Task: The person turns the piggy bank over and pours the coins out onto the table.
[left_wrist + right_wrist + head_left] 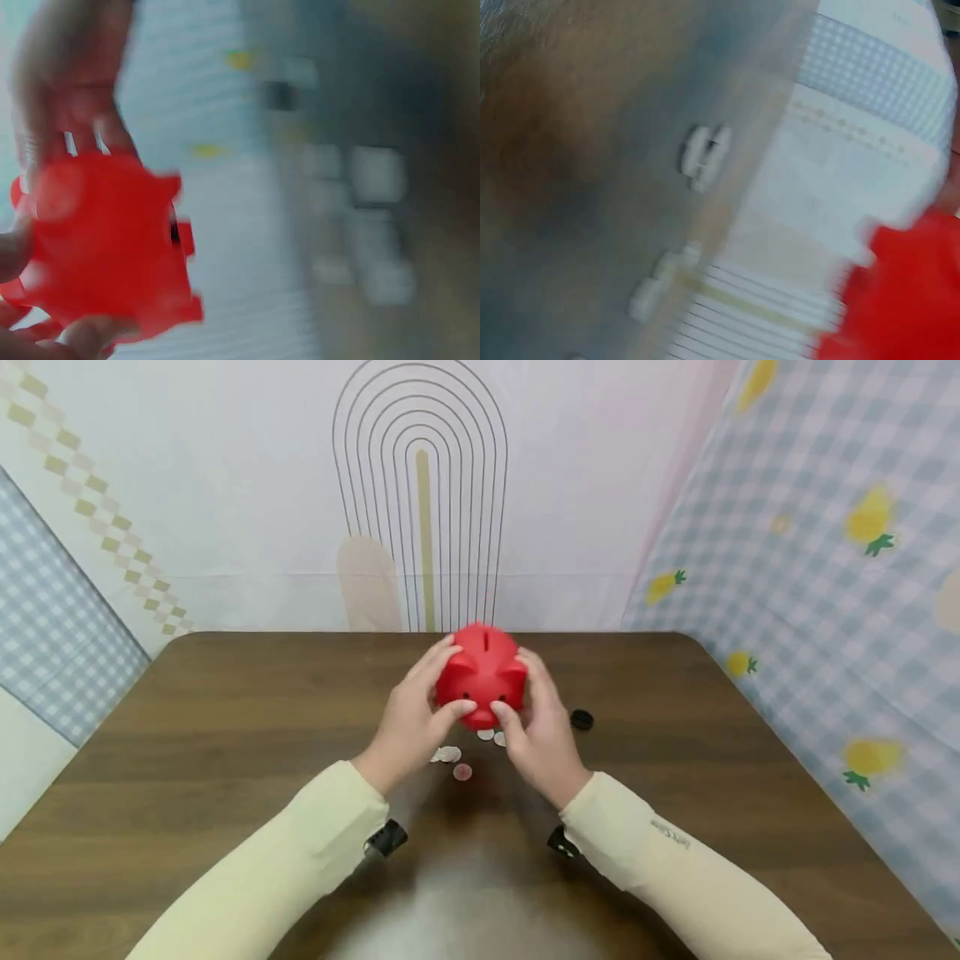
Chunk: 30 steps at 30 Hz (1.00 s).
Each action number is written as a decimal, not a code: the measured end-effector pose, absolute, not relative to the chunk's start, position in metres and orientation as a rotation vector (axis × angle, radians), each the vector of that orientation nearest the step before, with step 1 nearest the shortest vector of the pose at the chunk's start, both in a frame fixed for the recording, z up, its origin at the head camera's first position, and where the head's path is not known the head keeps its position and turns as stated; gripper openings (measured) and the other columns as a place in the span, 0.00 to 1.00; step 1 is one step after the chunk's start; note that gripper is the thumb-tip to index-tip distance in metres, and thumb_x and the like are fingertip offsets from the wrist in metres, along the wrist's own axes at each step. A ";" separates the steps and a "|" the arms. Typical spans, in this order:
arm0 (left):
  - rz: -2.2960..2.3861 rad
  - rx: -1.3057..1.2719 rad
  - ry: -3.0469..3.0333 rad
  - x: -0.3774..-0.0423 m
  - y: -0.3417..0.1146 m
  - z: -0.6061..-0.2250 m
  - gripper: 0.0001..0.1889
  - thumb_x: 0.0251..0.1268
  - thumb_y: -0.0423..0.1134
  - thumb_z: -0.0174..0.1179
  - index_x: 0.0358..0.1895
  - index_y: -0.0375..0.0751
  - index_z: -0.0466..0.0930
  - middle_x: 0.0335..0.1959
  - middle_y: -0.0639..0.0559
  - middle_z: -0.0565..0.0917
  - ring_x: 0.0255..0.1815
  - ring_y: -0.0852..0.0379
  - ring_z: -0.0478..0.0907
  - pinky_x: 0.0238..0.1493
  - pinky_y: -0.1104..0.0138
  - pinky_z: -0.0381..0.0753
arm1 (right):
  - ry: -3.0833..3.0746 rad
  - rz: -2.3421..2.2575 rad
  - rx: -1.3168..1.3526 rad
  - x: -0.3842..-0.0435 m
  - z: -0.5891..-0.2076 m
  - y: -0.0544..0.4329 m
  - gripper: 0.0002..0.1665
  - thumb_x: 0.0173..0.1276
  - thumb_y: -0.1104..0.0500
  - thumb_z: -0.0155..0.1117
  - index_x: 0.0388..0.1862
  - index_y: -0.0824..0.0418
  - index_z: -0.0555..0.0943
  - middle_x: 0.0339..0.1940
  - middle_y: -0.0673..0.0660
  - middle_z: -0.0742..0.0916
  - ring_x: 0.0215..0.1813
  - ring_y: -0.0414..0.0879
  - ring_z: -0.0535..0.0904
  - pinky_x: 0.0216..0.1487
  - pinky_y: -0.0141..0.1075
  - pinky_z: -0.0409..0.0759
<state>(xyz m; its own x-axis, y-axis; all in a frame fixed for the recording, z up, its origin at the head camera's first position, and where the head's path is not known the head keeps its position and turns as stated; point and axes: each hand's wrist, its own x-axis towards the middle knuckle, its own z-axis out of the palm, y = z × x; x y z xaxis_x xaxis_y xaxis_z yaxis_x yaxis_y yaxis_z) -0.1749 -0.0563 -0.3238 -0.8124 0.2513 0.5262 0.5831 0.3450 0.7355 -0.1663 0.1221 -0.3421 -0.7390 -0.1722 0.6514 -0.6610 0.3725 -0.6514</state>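
Note:
A red piggy bank is held up above the table between both hands, its coin slot on top and its snout facing me. The left hand grips its left side, thumb by the snout and fingers round the flank. On the other side the right hand grips it the same way. Stubby feet show on the piggy bank in the left wrist view. Only a blurred red part of the piggy bank enters the right wrist view. Several silvery coins lie on the table below, partly hidden by the bank.
Right of the right hand, a round black cap lies on the brown wooden table. A patterned white cloth hangs behind the table's back edge. Along the right side hangs a blue checked cloth.

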 end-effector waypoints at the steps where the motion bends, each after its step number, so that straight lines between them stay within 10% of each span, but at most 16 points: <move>1: -1.470 -0.699 -2.350 -0.178 -0.057 -0.328 0.34 0.55 0.30 0.68 0.67 0.34 0.67 0.72 0.41 0.64 0.69 0.42 0.66 0.60 0.53 0.75 | -2.222 1.364 0.685 -0.168 -0.344 0.122 0.35 0.63 0.70 0.64 0.68 0.66 0.63 0.66 0.60 0.72 0.61 0.53 0.73 0.51 0.45 0.82; 21: -1.630 -0.484 -2.610 -0.194 -0.059 -0.342 0.35 0.59 0.32 0.67 0.71 0.40 0.64 0.71 0.44 0.67 0.69 0.43 0.65 0.60 0.52 0.74 | -2.509 1.369 0.437 -0.176 -0.354 0.119 0.30 0.66 0.65 0.64 0.65 0.63 0.66 0.56 0.60 0.78 0.47 0.52 0.77 0.44 0.41 0.84; 30: -1.598 -0.584 -2.397 -0.184 -0.057 -0.321 0.34 0.57 0.30 0.67 0.69 0.40 0.67 0.72 0.48 0.66 0.68 0.46 0.67 0.57 0.54 0.77 | -2.278 1.369 0.602 -0.174 -0.335 0.120 0.33 0.63 0.69 0.65 0.66 0.65 0.65 0.65 0.61 0.73 0.59 0.54 0.74 0.51 0.47 0.82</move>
